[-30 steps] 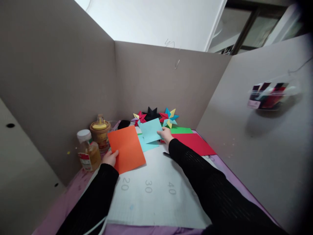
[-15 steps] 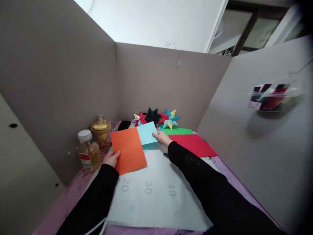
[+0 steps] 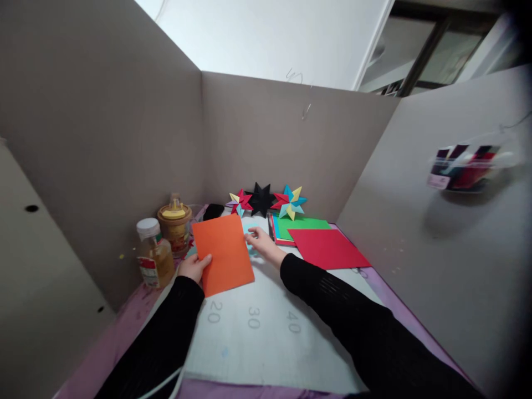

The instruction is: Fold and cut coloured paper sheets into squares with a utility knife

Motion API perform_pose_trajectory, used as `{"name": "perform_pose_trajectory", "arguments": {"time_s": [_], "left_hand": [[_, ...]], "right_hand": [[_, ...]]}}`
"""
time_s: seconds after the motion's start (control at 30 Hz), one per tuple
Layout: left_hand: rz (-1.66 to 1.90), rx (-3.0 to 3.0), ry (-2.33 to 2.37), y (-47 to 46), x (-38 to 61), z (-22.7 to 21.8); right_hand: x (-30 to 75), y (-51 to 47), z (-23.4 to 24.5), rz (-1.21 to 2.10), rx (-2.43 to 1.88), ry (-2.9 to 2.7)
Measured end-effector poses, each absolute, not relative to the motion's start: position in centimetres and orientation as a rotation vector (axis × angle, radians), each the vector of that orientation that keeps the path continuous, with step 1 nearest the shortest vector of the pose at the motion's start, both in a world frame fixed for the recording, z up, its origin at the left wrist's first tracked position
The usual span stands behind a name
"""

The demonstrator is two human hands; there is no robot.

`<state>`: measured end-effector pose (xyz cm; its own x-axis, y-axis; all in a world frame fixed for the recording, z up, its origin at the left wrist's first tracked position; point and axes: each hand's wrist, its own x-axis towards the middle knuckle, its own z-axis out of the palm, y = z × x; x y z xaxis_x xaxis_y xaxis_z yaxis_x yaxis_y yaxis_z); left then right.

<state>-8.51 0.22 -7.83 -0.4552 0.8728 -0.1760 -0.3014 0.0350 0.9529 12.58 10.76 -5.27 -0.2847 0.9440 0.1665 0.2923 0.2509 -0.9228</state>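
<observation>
My left hand [image 3: 193, 267] grips the lower left edge of an orange paper sheet [image 3: 223, 253], holding it tilted above the grey cutting mat [image 3: 266, 338]. My right hand [image 3: 260, 241] is at the orange sheet's right edge, fingers closed on a light blue sheet [image 3: 250, 228] that is almost wholly hidden behind the orange one. Only a small blue strip shows by the fingers.
A red sheet [image 3: 328, 249] lies on a stack with green paper [image 3: 301, 224] at the back right. Three folded paper stars [image 3: 261, 199] lean on the back wall. Two bottles [image 3: 155, 257] stand at the left. Grey cardboard walls [image 3: 103, 138] enclose the desk.
My right hand has carried the light blue sheet left and down, slipping it behind the orange sheet. The orange sheet in my left hand has stayed nearly still.
</observation>
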Motion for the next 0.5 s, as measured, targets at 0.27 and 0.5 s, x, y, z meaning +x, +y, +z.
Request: {"name": "perform_pose_trajectory", "arguments": {"time_s": [0.27,0.5], "left_hand": [[1.628,0.677,1.428,0.0,-8.1,-7.7],[1.619,0.751,1.639,0.1,-8.8,-7.9]], "right_hand": [[11.9,8.0,-6.0,1.135,-1.141,-1.639],[15.1,11.1,-4.9,1.108,-0.982,-1.344]]}}
